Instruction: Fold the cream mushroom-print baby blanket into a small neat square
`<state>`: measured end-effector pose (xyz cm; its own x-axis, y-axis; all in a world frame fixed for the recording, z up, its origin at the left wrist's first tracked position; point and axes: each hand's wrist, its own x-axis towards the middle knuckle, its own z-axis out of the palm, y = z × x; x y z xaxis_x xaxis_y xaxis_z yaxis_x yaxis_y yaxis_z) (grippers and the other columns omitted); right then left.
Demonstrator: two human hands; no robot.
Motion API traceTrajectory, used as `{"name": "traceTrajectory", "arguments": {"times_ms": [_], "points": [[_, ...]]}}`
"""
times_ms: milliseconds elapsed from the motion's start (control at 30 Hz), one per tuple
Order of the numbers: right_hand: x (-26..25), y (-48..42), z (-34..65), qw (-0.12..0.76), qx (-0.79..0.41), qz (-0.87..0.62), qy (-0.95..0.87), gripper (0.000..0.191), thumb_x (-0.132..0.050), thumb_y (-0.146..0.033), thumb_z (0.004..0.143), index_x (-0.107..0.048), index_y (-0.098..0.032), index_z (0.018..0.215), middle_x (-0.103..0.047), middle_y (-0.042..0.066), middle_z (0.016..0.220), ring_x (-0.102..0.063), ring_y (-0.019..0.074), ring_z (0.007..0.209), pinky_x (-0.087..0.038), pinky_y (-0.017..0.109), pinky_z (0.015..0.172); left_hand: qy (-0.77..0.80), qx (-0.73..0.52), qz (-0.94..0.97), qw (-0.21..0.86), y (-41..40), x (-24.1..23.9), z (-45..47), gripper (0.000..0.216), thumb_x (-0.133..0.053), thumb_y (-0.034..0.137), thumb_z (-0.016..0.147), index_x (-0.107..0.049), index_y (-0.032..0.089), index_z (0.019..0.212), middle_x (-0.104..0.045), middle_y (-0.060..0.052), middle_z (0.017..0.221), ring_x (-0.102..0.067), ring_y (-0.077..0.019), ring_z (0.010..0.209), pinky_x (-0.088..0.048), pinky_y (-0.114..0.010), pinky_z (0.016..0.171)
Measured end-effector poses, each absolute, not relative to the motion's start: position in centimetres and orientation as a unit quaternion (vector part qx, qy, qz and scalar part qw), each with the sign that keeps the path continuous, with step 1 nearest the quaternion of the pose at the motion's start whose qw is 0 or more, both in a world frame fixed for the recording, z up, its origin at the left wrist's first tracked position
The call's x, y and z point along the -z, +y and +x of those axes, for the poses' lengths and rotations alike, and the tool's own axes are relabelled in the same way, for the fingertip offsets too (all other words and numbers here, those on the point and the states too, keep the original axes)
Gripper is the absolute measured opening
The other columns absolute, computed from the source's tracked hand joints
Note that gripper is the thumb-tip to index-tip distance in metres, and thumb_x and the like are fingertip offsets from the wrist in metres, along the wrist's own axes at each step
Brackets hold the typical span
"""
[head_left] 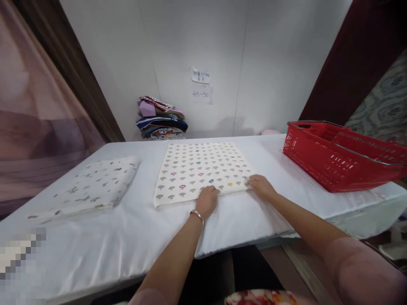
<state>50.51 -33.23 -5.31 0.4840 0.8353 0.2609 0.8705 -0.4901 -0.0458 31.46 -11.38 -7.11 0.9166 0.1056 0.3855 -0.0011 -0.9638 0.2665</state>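
Note:
A folded white cloth with a mushroom print lies flat on the white-covered table in front of me. Most of its mushrooms are grey, with some red, blue and yellow ones. At the middle of its near edge, my left hand has its fingers closed over the fabric; a bracelet circles that wrist. My right hand pinches the cloth at its near right corner. The undersides of both hands' grips are hidden.
To the left lies another folded white cloth with a scattered leaf-like print. A red plastic basket stands on the table's right side. Behind the table rises a stack of folded fabrics. Handwritten paper signs hang on the wall.

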Motion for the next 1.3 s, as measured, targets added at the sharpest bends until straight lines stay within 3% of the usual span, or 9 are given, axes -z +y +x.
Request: {"name": "traceTrajectory", "arguments": {"times_ms": [133,233,500,667,1000,1300], "points": [[6.0,-31.5,48.2,0.183,0.08,-0.785,-0.587,0.029,-0.038,-0.021,0.089,-0.063,-0.02,0.103,-0.062,0.007,0.107,-0.053,0.0191,0.1,-0.042,0.035,0.089,0.031,-0.202,0.97,0.129,-11.5,7.1,31.4,0.029,-0.043,0.006,0.078,-0.062,0.019,0.095,-0.057,-0.005,0.092,-0.049,-0.0179,0.087,-0.041,-0.031,0.079],[6.0,-30.2,46.4,0.208,0.073,-0.762,-0.609,0.025,-0.042,-0.025,0.089,-0.064,-0.021,0.101,-0.062,0.006,0.105,-0.052,0.0187,0.098,-0.041,0.033,0.086,0.037,-0.197,0.971,0.127,-11.5,7.0,31.4,0.028,-0.043,0.007,0.078,-0.062,0.02,0.095,-0.057,-0.005,0.092,-0.049,-0.0182,0.088,-0.041,-0.032,0.08],[5.7,-26.2,43.9,0.161,0.068,-0.754,-0.633,0.02,-0.045,-0.025,0.088,-0.063,-0.019,0.096,-0.06,0.006,0.092,-0.05,0.018,0.087,-0.037,0.03,0.076,0.056,-0.221,0.962,0.148,-11.6,7.6,31.6,0.04,-0.044,0.006,0.075,-0.051,0.017,0.113,-0.06,-0.006,0.098,-0.053,-0.0186,0.093,-0.042,-0.034,0.087],[6.3,-24.5,42.7,0.153,0.074,-0.751,-0.638,0.02,-0.046,-0.024,0.088,-0.063,-0.018,0.095,-0.06,0.006,0.095,-0.049,0.018,0.088,-0.035,0.029,0.076,0.078,-0.22,0.959,0.161,-11.9,7.4,31.5,0.044,-0.045,0.007,0.075,-0.048,0.017,0.118,-0.061,-0.007,0.104,-0.054,-0.0185,0.098,-0.041,-0.034,0.09],[7.9,-24.0,42.5,0.179,0.104,-0.766,-0.609,0.025,-0.04,-0.025,0.09,-0.063,-0.018,0.095,-0.06,0.006,0.09,-0.051,0.0184,0.084,-0.036,0.029,0.075,0.104,-0.177,0.977,0.06,-12.3,6.6,30.6,0.02,-0.042,0.02,0.086,-0.058,0.019,0.098,-0.061,-0.005,0.094,-0.052,-0.0184,0.091,-0.04,-0.033,0.08],[8.7,-24.1,42.9,0.215,0.115,-0.751,-0.613,0.027,-0.038,-0.026,0.09,-0.063,-0.019,0.096,-0.061,0.007,0.096,-0.052,0.0207,0.086,-0.04,0.033,0.077,0.229,-0.24,0.941,0.066,-5.6,5.8,21.7,0.018,-0.049,0.021,0.083,-0.061,0.02,0.097,-0.06,-0.006,0.103,-0.051,-0.0189,0.101,-0.038,-0.034,0.089]]}}
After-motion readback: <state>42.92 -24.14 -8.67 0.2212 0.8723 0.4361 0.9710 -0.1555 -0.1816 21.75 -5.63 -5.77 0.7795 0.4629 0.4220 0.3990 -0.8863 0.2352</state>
